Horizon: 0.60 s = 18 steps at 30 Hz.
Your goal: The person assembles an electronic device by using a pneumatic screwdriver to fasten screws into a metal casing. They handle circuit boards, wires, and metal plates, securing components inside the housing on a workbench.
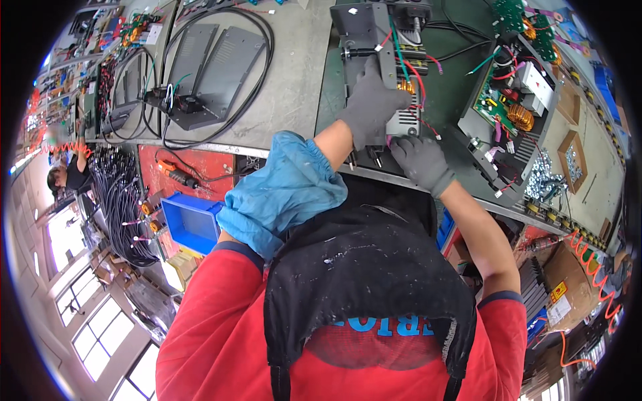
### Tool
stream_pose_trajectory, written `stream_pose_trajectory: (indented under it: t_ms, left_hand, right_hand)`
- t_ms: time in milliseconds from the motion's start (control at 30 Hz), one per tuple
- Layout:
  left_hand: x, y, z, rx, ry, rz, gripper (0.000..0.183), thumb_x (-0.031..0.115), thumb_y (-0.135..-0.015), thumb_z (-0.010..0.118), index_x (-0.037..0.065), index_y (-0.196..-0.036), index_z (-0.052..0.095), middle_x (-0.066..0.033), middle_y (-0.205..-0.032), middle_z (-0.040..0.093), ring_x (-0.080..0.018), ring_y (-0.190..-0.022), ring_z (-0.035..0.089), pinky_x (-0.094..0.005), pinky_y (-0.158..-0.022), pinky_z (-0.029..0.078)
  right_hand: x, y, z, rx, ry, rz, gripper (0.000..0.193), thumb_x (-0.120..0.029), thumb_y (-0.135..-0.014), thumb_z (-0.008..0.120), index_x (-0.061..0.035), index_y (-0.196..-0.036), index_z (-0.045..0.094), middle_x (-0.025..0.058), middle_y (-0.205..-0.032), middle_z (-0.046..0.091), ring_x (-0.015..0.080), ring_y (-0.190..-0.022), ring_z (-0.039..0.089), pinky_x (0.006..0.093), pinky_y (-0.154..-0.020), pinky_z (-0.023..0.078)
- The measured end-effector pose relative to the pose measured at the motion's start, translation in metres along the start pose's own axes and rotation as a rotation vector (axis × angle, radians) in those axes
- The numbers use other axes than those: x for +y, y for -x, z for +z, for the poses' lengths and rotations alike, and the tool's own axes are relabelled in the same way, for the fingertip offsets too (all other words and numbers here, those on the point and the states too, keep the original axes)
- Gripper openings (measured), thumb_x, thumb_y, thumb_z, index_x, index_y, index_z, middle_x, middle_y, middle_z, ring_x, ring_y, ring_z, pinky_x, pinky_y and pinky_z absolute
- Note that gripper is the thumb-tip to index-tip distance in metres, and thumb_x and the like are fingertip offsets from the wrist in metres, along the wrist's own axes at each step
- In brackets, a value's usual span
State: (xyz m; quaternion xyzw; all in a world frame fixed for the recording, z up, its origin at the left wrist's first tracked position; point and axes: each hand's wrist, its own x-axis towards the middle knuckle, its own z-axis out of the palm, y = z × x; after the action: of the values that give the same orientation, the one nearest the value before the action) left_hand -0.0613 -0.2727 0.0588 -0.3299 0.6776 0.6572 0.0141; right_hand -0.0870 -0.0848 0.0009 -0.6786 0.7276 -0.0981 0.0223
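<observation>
In front of me on the bench stands a dark metal chassis [364, 27] with a silver vented part [404, 124], a copper coil [406, 86] and red wires [420, 83] along its right side. My left hand [371, 105], in a grey glove, is wrapped over the near part of the chassis, its thumb pointing right toward the coil. At the near end of the vented part is my right hand [421, 162], also gloved, with its fingers curled in. What those fingertips hold, if anything, is hidden. Two dark plug-like ends [376, 158] stick out at the bench edge between my hands.
At right sits another opened unit [511, 107] with a green circuit board and coil. Beyond it are loose screws [543, 175] and a wooden tray [572, 160]. Bent grey panels [217, 73] and looped black cable [271, 50] lie left. Below are an orange power tool [175, 172] and blue bin [192, 224].
</observation>
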Motion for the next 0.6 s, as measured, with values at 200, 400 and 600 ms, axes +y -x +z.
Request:
stream_pose_trajectory:
  t_ms: [200,400,600]
  left_hand:
    - [0.019,0.017,-0.006,-0.025,0.341,0.04,0.073,-0.003,-0.063,0.061,0.0,-0.132,0.037,-0.0141,-0.092,0.06,-0.024,-0.082,0.06,-0.0344,-0.073,0.05]
    - [0.03,0.04,0.01,0.081,-0.187,-0.045,0.095,0.004,-0.06,0.07,0.005,-0.142,0.022,-0.027,-0.128,0.04,-0.0385,-0.115,0.049,-0.041,-0.097,0.042]
    - [0.02,0.047,0.021,0.062,-0.241,0.044,0.098,0.011,-0.061,0.071,0.006,-0.143,0.018,-0.0281,-0.127,0.035,-0.045,-0.112,0.047,-0.0425,-0.095,0.043]
  right_hand:
    - [-0.02,0.013,-0.036,0.083,-0.077,0.136,0.026,-0.019,-0.079,0.057,-0.0085,-0.103,0.06,0.0057,-0.083,0.061,0.0234,-0.079,0.062,0.0342,-0.063,0.049]
    - [-0.033,0.008,-0.102,0.512,-0.593,0.601,0.02,-0.026,-0.084,0.061,-0.007,-0.088,0.063,0.0089,-0.068,0.058,0.0282,-0.062,0.059,0.0384,-0.059,0.047]
    - [0.026,-0.053,-0.134,0.334,-0.243,0.773,0.03,-0.032,-0.087,0.058,-0.0045,-0.076,0.064,0.0136,-0.077,0.064,0.0314,-0.07,0.063,0.0365,-0.059,0.049]
